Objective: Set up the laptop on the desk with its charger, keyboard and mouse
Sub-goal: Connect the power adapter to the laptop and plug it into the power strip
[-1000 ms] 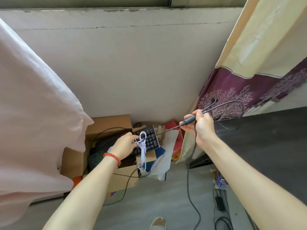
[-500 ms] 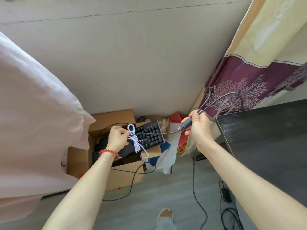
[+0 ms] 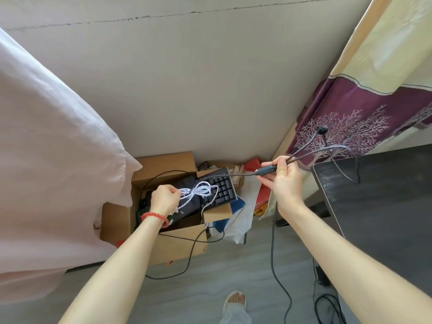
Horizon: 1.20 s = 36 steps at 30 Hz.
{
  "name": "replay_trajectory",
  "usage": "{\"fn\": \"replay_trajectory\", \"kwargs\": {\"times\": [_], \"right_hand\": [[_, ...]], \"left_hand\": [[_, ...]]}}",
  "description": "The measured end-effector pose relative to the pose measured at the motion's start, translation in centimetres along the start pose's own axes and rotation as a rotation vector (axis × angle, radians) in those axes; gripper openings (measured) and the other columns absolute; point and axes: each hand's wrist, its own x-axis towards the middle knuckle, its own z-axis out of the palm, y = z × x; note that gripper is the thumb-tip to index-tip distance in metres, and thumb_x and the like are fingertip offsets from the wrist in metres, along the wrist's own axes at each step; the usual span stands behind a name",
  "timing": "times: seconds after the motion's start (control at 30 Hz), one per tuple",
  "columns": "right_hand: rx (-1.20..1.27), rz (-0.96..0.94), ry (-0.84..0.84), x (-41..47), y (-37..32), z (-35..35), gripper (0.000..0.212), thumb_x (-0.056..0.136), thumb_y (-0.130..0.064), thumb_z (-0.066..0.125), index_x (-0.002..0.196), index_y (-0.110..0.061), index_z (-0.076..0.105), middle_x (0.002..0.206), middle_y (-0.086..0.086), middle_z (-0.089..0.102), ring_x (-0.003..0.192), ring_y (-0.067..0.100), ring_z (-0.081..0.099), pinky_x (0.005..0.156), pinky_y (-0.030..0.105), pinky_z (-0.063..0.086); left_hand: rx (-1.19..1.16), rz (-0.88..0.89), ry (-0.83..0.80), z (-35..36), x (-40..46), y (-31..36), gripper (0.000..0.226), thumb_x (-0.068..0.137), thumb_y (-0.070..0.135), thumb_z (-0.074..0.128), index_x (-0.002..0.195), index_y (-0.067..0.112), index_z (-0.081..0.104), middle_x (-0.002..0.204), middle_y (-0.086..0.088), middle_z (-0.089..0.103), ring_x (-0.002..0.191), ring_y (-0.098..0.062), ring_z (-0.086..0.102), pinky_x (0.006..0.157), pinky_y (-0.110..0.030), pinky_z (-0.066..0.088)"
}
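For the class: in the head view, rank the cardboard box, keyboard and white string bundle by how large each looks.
1. Cardboard box
2. Keyboard, partly hidden
3. White string bundle, held nearer the camera yet still smallest

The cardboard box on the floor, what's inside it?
In the cardboard box a black keyboard sticks out at a tilt, with dark items and a black cable beside it. The left hand and white cord cover the rest.

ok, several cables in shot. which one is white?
The bundled braided cord in the left hand, held over the keyboard. The cable in the right hand and the one trailing on the floor are dark.
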Motion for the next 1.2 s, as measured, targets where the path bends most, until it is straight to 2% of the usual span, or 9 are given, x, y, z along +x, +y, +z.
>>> {"fn": "replay_trajectory", "kwargs": {"times": [0.17, 0.33, 0.5, 0.63, 0.77, 0.97, 1.03, 1.1, 1.2], "right_hand": [[0.132, 0.166, 0.048, -0.3, 0.7, 0.6, 0.028, 0.101, -0.017, 0.023, 0.08, -0.014, 0.041, 0.091, 0.013, 0.059, 0.088, 0.028, 0.063, 0.062, 0.028, 0.054], [0.244, 0.312, 0.03, -0.6, 1.2, 1.3, 0.028, 0.102, -0.016, 0.023, 0.081, -0.01, 0.04, 0.085, 0.013, 0.061, 0.077, 0.025, 0.065, 0.068, 0.036, 0.056], [0.244, 0.308, 0.077, 0.0, 0.8, 1.1, 0.026, 0.101, -0.016, 0.024, 0.082, -0.011, 0.041, 0.083, 0.012, 0.062, 0.074, 0.023, 0.066, 0.054, 0.027, 0.058], [0.234, 0.271, 0.147, 0.8, -0.1, 0.5, 0.029, 0.101, -0.015, 0.022, 0.078, -0.014, 0.039, 0.076, 0.01, 0.059, 0.068, 0.022, 0.063, 0.063, 0.033, 0.057], [0.248, 0.25, 0.203, 1.8, -0.6, -0.1, 0.029, 0.1, -0.013, 0.022, 0.076, -0.015, 0.037, 0.076, 0.01, 0.058, 0.069, 0.024, 0.062, 0.057, 0.03, 0.055], [0.244, 0.184, 0.231, 2.8, -1.0, -1.0, 0.027, 0.099, -0.01, 0.022, 0.076, -0.014, 0.036, 0.076, 0.01, 0.059, 0.067, 0.024, 0.062, 0.052, 0.026, 0.057], [0.203, 0.175, 0.188, 2.7, -0.9, -1.1, 0.028, 0.099, -0.011, 0.022, 0.077, -0.014, 0.037, 0.076, 0.01, 0.059, 0.068, 0.024, 0.063, 0.052, 0.025, 0.058], [0.14, 0.166, 0.14, 2.5, -0.9, -1.1, 0.028, 0.1, -0.012, 0.022, 0.078, -0.014, 0.039, 0.077, 0.01, 0.059, 0.069, 0.023, 0.063, 0.053, 0.025, 0.058], [0.056, 0.177, 0.067, 2.0, -0.8, -1.1, 0.029, 0.101, -0.016, 0.023, 0.078, -0.014, 0.041, 0.078, 0.01, 0.06, 0.071, 0.023, 0.065, 0.056, 0.03, 0.057]], "left_hand": [[-0.228, -0.123, -0.033, 0.3, 0.1, -1.1, 0.015, 0.093, 0.015, 0.048, 0.093, 0.005, 0.059, 0.09, -0.015, 0.066, 0.071, -0.018, 0.061, 0.065, -0.031, 0.053], [-0.405, -0.169, -0.065, 0.4, -0.8, -2.2, 0.018, 0.085, -0.005, 0.052, 0.096, 0.009, 0.056, 0.108, -0.019, 0.06, 0.101, -0.033, 0.06, 0.088, -0.051, 0.052], [-0.446, -0.18, -0.031, 0.9, -0.8, -2.4, 0.021, 0.086, -0.005, 0.052, 0.097, 0.01, 0.062, 0.111, -0.016, 0.06, 0.102, -0.031, 0.059, 0.086, -0.047, 0.054], [-0.364, -0.217, -0.063, 1.5, -0.4, -2.8, 0.009, 0.092, 0.008, 0.045, 0.101, 0.009, 0.048, 0.109, -0.019, 0.055, 0.102, -0.032, 0.059, 0.087, -0.048, 0.053], [-0.586, -0.311, -0.247, 1.5, -0.6, -2.7, 0.018, 0.094, 0.004, 0.042, 0.11, 0.011, 0.04, 0.106, -0.019, 0.059, 0.084, -0.022, 0.067, 0.064, -0.032, 0.056], [-0.925, -0.298, -0.301, -0.4, 0.3, -4.4, 0.033, 0.087, 0.002, 0.056, 0.118, 0.01, 0.05, 0.111, -0.014, 0.063, 0.095, -0.024, 0.066, 0.077, -0.034, 0.053], [-0.876, -0.308, -0.14, -0.6, 0.9, -4.3, 0.029, 0.087, 0.006, 0.058, 0.116, 0.006, 0.055, 0.115, -0.016, 0.062, 0.095, -0.023, 0.065, 0.077, -0.03, 0.054], [-0.749, -0.257, 0.057, -0.6, 1.9, -3.5, 0.03, 0.09, 0.006, 0.054, 0.12, 0.004, 0.053, 0.124, -0.019, 0.057, 0.106, -0.025, 0.06, 0.09, -0.033, 0.048], [-0.395, -0.164, 0.1, -0.9, 2.8, -1.4, 0.041, 0.094, 0.013, 0.046, 0.135, 0.007, 0.041, 0.14, -0.016, 0.044, 0.126, -0.031, 0.044, 0.104, -0.038, 0.037]]}}
